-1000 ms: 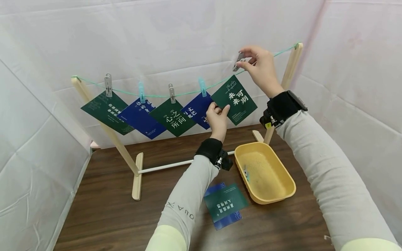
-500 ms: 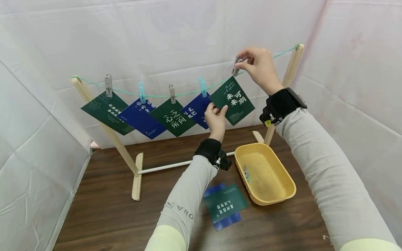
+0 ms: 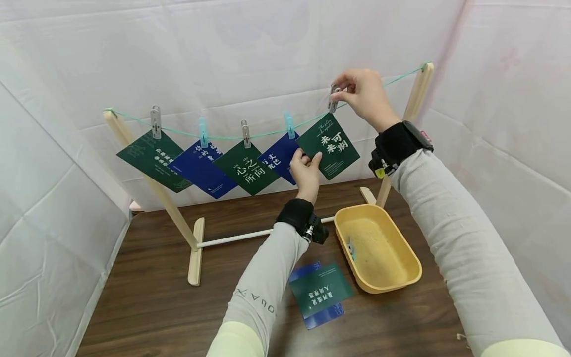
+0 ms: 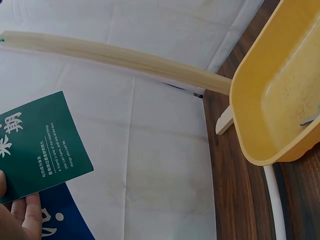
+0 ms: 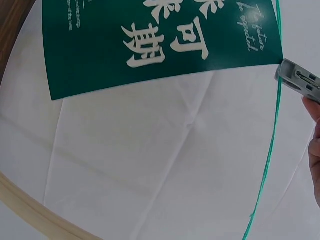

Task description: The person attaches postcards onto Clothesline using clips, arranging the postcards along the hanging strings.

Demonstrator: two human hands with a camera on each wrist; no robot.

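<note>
My left hand pinches the left corner of a green card with white lettering, thumb in front and fingers behind. Above it, my right hand squeezes a grey clothespin between thumb and fingers. In the right wrist view the clothespin's tip is at the card's top corner and the green string. Whether it bites both cannot be told. Further left hang a blue card, a green card, another blue card and another green card, each under a clothespin.
The string runs between a left wooden post and a right wooden post, joined below by a white rod. A yellow basin holds a clothespin. Beside it a green card overlaps blue ones on the wooden table.
My right hand has brought the clothespin down and slightly left onto the card's top corner by the string. The left hand and its card have shifted slightly left.
</note>
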